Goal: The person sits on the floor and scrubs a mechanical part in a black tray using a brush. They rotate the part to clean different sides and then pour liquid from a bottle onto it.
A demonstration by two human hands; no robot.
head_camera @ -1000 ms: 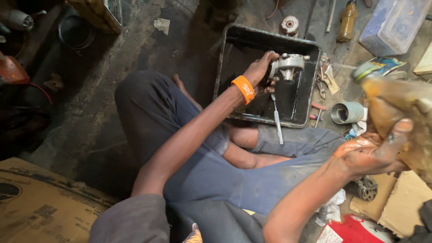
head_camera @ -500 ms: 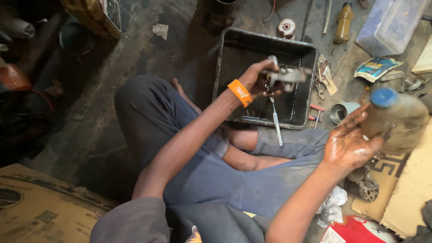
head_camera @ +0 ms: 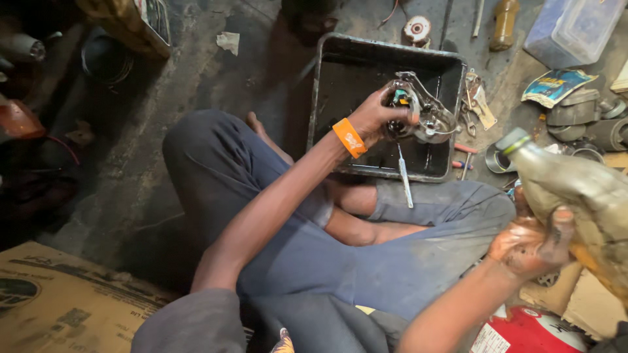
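Observation:
My left hand [head_camera: 376, 114], with an orange wristband, grips a small oily metal engine part [head_camera: 428, 117] with wires and holds it over a black rectangular tray [head_camera: 366, 46]. My right hand [head_camera: 530, 245], smeared with oil, holds a grimy plastic bottle [head_camera: 579, 189] at the lower right. The bottle is tilted, with its capped end pointing up-left toward the tray. A thin metal tool [head_camera: 404, 180] leans over the tray's near rim. I sit cross-legged on the floor in dark trousers.
A cardboard box [head_camera: 59, 301] lies at the lower left. Loose metal parts [head_camera: 589, 124], a brown bottle [head_camera: 505, 23], a clear plastic tub [head_camera: 572, 29] and a round part [head_camera: 417, 29] surround the tray. A red can [head_camera: 543, 330] sits by my right knee.
My right hand has brought the bottle lower and closer to me, tilting it toward the tray. My left hand has lifted and turned the metal part slightly.

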